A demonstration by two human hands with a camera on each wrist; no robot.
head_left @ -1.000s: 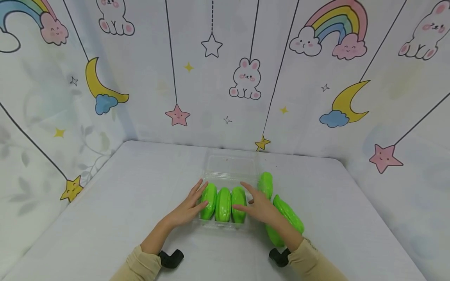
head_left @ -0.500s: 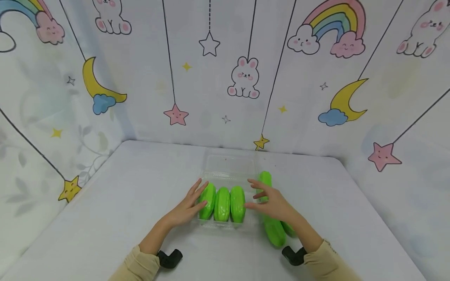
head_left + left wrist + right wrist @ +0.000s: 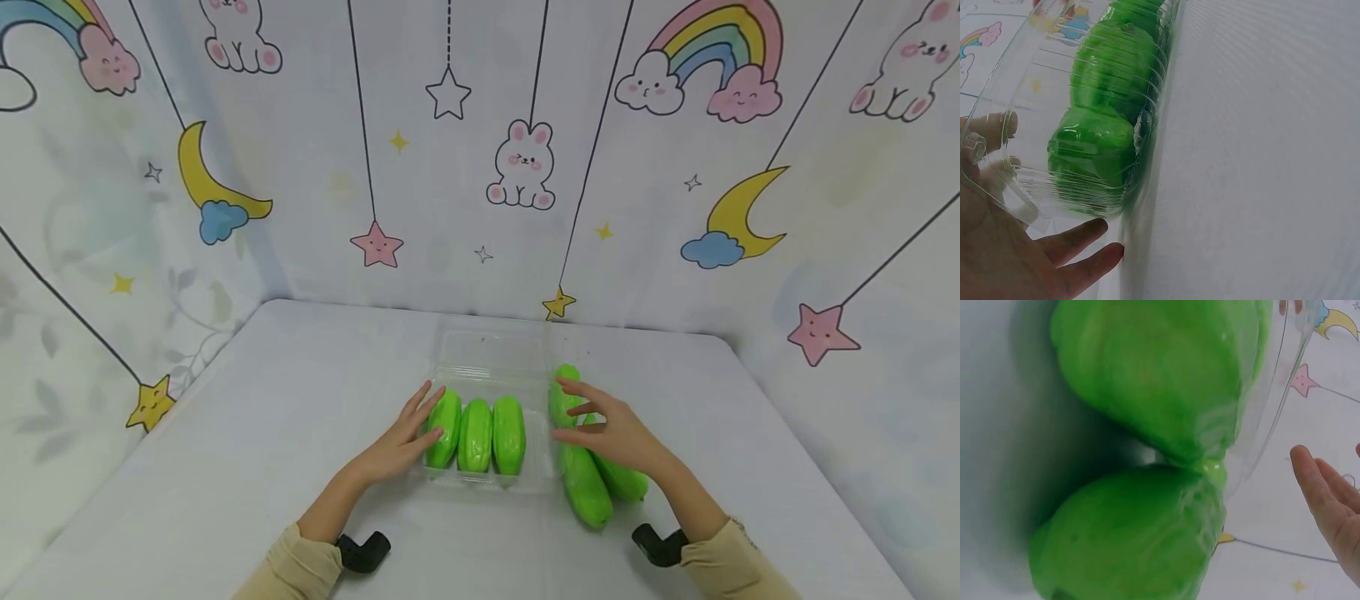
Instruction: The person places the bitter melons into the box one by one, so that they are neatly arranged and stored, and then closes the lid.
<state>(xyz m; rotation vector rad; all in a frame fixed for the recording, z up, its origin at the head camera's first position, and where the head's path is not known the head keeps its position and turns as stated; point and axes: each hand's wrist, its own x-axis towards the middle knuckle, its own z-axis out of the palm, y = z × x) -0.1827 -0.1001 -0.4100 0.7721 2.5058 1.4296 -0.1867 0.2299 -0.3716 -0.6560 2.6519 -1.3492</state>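
Three bright green, cucumber-like vegetables [image 3: 475, 437] lie side by side in a clear plastic box [image 3: 543, 471] whose lid is folded back. My left hand [image 3: 393, 446] rests at the box's left side, fingers spread and fairly straight; in the left wrist view its fingers [image 3: 1079, 240] show by the clear wall. To the right of the box lie more of the green vegetables [image 3: 587, 492], and in the right wrist view two large green ends [image 3: 1147, 369] fill much of the frame. Above these loose ones hovers my right hand [image 3: 615, 429], fingers parted, holding nothing.
The clear lid [image 3: 491, 348] lies flat behind the box on the white table [image 3: 300, 392]. A printed curtain [image 3: 315, 150] with rabbits, stars and moons rises behind. Black wrist devices [image 3: 365, 552] sit at both cuffs.
My right hand has moved right, from over the rightmost boxed vegetable to above the loose ones. My left hand has stayed at the box's left side.
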